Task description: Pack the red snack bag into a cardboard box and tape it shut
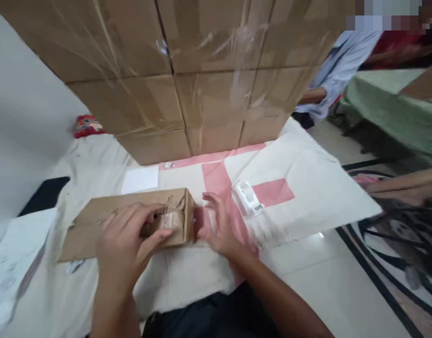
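A long flat cardboard box point(106, 211) lies on a white and pink cloth point(307, 197) on the floor in front of me. My left hand point(127, 244) rests on the box's right end, fingers curled over its taped top. My right hand point(219, 225) hovers just right of that end, fingers spread and holding nothing. A small white plastic-wrapped item point(247, 197) lies on the cloth a little beyond my right hand.
A tall stack of taped cardboard cartons point(188, 70) stands right behind the box. A white sheet point(140, 179) and a red packet point(87, 126) lie at the left. Another person's arm point(402, 187) reaches in at the right. A green-covered table point(395, 108) stands beyond.
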The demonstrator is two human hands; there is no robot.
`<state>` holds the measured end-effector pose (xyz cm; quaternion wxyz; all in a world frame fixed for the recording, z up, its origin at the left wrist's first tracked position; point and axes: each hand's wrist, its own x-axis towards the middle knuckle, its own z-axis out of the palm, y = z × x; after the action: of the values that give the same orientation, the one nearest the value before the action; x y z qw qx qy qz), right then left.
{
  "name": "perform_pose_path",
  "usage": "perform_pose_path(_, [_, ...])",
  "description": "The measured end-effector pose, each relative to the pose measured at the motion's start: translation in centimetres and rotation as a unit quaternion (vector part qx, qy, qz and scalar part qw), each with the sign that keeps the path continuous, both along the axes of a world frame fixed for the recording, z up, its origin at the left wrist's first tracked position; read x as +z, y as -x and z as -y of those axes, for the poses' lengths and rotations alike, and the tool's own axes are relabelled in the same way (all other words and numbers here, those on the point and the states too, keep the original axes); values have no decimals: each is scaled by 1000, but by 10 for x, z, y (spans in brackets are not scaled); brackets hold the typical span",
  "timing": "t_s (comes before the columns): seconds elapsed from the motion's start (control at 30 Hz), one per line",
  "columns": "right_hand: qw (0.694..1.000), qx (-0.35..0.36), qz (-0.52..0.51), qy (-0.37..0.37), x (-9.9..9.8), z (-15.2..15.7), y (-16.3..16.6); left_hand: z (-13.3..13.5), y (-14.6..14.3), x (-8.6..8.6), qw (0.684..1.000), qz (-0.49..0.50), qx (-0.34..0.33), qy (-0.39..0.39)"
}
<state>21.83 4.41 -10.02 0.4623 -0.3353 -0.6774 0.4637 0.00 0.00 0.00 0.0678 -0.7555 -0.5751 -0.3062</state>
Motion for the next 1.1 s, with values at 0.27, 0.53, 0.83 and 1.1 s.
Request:
perform_pose_path(0.27, [975, 123, 143, -114, 29, -24, 19, -10, 3, -7, 994, -9, -39, -97])
perform_pose_path(0.53, [997, -21, -25, -68, 43, -7, -2, -3, 19, -23, 936, 108, -128, -308])
perform_pose_path(0.83, [883, -437, -30, -170, 83, -9, -162, 4, 21, -83, 951, 275, 134, -36])
perform_pose_path(1.1, [728, -643, 168, -167, 42, -116, -302, -11, 12, -101, 947, 276, 136, 96])
